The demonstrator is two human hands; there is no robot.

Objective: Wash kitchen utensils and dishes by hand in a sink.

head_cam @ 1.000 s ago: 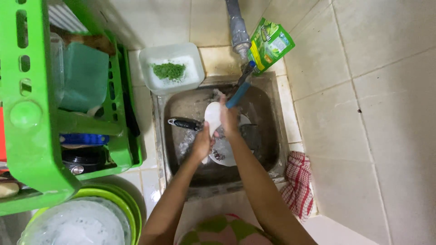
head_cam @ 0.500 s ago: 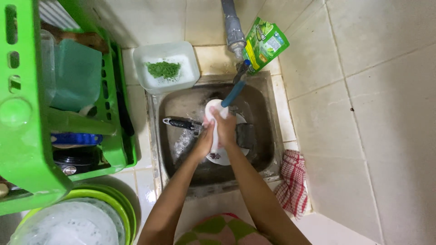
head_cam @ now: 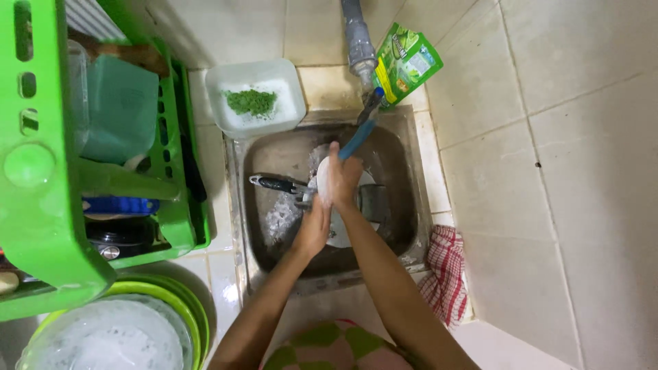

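Rack [head_cam: 41, 226]: bright green plastic, left of the sink.
Sink [head_cam: 274, 161]: steel, set in tile.
Pouch [head_cam: 406, 63]: green packet, standing beside the pipe behind the sink.
Plate [head_cam: 343, 236]: white, round, over the sink.
Left hand [head_cam: 313, 229]: fingers closed on plate's edge.
Right hand [head_cam: 340, 179]: fingers pressed against plate's face.

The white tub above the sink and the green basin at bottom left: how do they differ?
The white tub is rectangular; the green basin is round. The white tub holds a small heap of green bits, while the green basin holds white, foamy-looking contents. The white tub sits on the tiled ledge by the sink; the green basin lies partly out of frame. Both are open-topped.
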